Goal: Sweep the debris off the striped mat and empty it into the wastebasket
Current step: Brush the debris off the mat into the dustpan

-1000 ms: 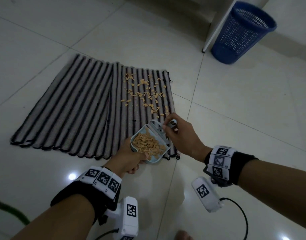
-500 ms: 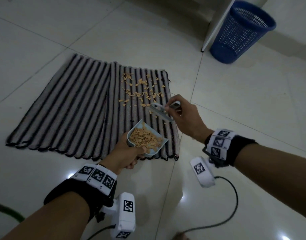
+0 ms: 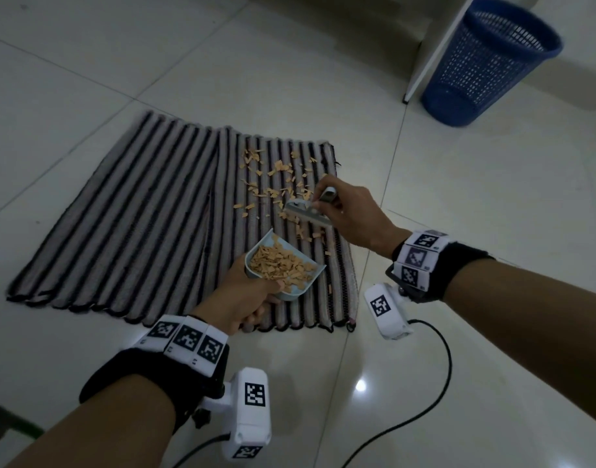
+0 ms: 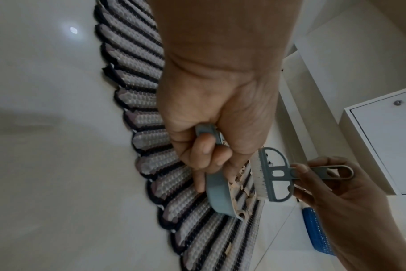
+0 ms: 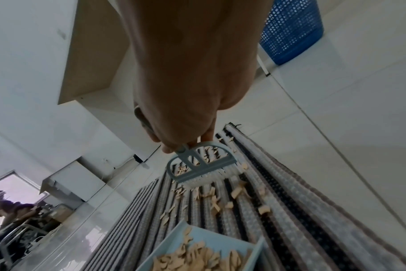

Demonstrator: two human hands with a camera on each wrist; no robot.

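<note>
We hold a small brush [image 3: 308, 212] in our right hand [image 3: 352, 214], fingers pinched round its flat handle; the bristle edge points down and toward us. Our left hand [image 3: 245, 292] is clenched round the handle of a pale blue dustpan [image 3: 283, 270], which is already well loaded with tan chips.

The debris [image 3: 276, 184] still on the mat [image 3: 137, 214] lies in a loose scatter over the right-hand stripes, mostly on the far side of the brush, away from us. A few chips sit between brush and pan, and a few more near the mat's right edge beside the pan.

The relation that matters: scatter, brush, pan run in one line, far to near, roughly along the stripes. The pan's open lip faces away from us toward the brush, with a gap of bare mat between them. The right wrist view shows the bristles just above or barely on the mat; we cannot tell which. The brush's long edge lies across the stripes, so a pull toward us should rake chips down the grooves into the lip.

Right hand is nearer the scatter; left hand only has to keep the lip down on the mat.

The wastebasket [image 3: 492, 59] stands on the floor [image 3: 492, 214] well apart, far right, beyond the mat's corner. We judge sweeping is partly done, emptying not yet begun.
</note>
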